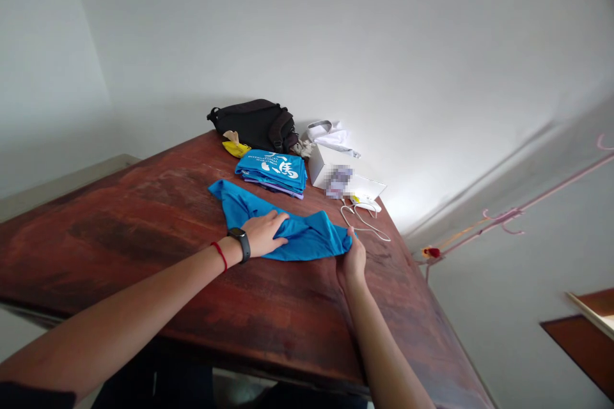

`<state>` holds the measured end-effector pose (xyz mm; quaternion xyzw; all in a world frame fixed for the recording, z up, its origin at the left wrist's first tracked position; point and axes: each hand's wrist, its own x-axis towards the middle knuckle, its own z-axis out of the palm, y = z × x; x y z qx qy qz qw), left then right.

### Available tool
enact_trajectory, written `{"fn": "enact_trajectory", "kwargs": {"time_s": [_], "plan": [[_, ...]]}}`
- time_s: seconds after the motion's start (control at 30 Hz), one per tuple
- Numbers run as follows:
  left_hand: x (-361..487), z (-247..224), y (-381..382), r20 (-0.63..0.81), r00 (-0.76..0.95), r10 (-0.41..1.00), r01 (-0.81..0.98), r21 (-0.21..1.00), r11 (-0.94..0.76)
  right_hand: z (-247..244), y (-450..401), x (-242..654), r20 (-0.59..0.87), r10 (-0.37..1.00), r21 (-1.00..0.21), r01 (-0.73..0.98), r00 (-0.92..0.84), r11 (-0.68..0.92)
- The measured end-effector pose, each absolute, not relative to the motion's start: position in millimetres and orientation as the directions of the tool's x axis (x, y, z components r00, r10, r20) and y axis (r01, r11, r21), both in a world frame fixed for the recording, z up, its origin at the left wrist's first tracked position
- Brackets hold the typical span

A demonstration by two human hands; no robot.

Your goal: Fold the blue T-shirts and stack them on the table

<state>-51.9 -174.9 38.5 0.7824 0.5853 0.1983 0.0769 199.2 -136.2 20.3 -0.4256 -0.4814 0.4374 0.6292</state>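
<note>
A crumpled blue cloth (307, 239) lies on the reddish-brown wooden table (158, 204) in front of me. My left hand (263, 233), with a dark watch band and a red string on its wrist, rests on the cloth's middle with its fingers apart. At the cloth's right end, my right hand (354, 259) pinches its edge between thumb and fingers. Just behind the cloth sits a stack of folded clothes (273, 169), its top piece blue with white lettering.
Behind the stack are a black backpack (254, 124), a yellow item (236, 148) and a white garment (330, 135). A white box (322, 166) and a white cable (367, 225) lie to the right. Pink hooks (503, 217) hang beyond the table's right edge.
</note>
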Motion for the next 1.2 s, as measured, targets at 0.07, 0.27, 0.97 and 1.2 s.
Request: {"fn": "enact_trajectory", "kwargs": {"time_s": [0.07, 0.27, 0.97, 1.2], "plan": [[-58.1, 40.4, -172.1, 0.195, 0.225, 0.955, 0.923, 0.271, -0.273, 19.6, -127.9, 213.0, 0.247, 0.924, -0.946, -0.134, 0.293, 0.295], [-75.5, 48.6, -166.6, 0.168, 0.249, 0.954, 0.946, 0.167, -0.277, 27.7, -115.5, 244.0, 0.473, 0.699, -0.877, 0.208, 0.537, 0.434], [-114.2, 71.5, -148.8, 0.367, 0.034, 0.930, 0.967, 0.223, -0.123, -6.3, -128.7, 210.3, 0.321, 0.881, -0.520, 0.714, -0.346, 0.470], [-103.8, 83.6, -155.9, 0.655, -0.089, 0.750, 0.826, 0.470, -0.312, -3.1, -129.2, 209.7, 0.322, 0.905, -0.508, 0.756, -0.278, 0.413]]}}
